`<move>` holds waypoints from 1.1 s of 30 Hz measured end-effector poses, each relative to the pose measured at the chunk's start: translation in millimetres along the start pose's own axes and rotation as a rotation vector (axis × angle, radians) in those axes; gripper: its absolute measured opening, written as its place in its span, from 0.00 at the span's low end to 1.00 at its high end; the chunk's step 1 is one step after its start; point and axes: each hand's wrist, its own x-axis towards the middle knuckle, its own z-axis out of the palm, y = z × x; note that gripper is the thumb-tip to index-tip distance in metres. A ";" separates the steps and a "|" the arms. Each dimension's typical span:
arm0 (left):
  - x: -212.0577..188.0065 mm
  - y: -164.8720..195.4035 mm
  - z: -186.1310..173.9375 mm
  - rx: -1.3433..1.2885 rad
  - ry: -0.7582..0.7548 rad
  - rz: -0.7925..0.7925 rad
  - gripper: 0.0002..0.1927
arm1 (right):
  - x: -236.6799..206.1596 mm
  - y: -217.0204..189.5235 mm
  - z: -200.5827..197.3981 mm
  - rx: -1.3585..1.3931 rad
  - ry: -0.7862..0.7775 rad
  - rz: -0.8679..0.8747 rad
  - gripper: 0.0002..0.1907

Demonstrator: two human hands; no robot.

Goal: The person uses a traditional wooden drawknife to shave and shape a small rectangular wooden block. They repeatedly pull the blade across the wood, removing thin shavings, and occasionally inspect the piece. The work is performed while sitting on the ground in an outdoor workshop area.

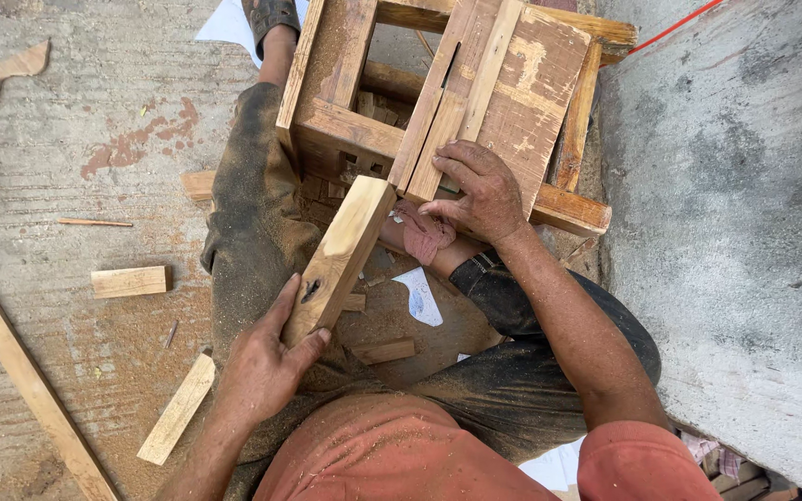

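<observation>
My left hand (266,362) grips the near end of a short thick wooden block (341,255) with a small dark slot in its face. The block's far end leans against a wooden stool frame (345,125) that stands between my legs. My right hand (485,195) rests on the frame's slatted top (522,93), fingers curled over the near edge of the boards. A reddish cloth (424,237) lies just under that hand. I sit on the floor in dusty dark trousers.
Wood offcuts lie on the sawdust-covered concrete floor: a small block (130,281), a flat strip (178,408), a long batten (25,371) at the left. A grey concrete wall (735,232) rises on the right. A white scrap (420,297) lies between my legs.
</observation>
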 end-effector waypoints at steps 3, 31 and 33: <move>0.5 1.3 4.5 -0.042 0.020 0.059 0.47 | 0.5 0.5 0.2 0.006 -0.003 -0.010 0.38; 14.4 20.1 -8.2 -0.018 0.003 -0.001 0.49 | 11.3 13.0 -3.1 -0.010 -0.023 -0.032 0.37; 17.4 23.4 -11.2 -0.021 0.018 0.027 0.47 | 13.0 15.8 -2.5 -0.008 -0.026 -0.026 0.37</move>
